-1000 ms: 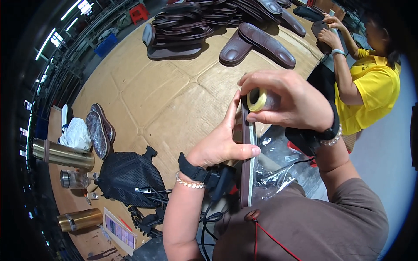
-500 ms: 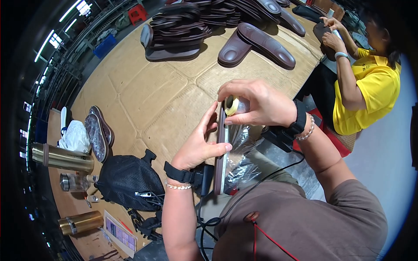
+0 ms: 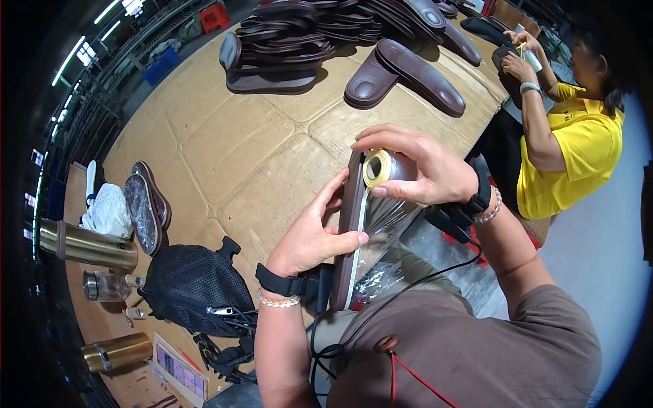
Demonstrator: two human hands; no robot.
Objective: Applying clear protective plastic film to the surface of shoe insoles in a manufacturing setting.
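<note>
Left hand (image 3: pixel 314 234): fingers clamped on the brown sole (image 3: pixel 348 231), thumb across its edge; sole stands on edge, centre frame.
Right hand (image 3: pixel 420 170): fingers curled round the film roll (image 3: pixel 378 167), pressed at the sole's top.
Film (image 3: pixel 381 231): clear sheet, apparently running down the sole's right side.
Black bag (image 3: pixel 197 285): 8 o'clock.
Sole stacks (image 3: pixel 286 47): 12 o'clock.

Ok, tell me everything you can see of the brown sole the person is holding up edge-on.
The brown sole is long, thin and dark, of a rubber-like look, held edge-on and nearly upright above the cardboard-covered table. A pale strip runs down its near edge. The left hand grips its middle, thumb across the edge. The right hand holds a roll of clear film against its top, and shiny film trails down its right side.
</note>
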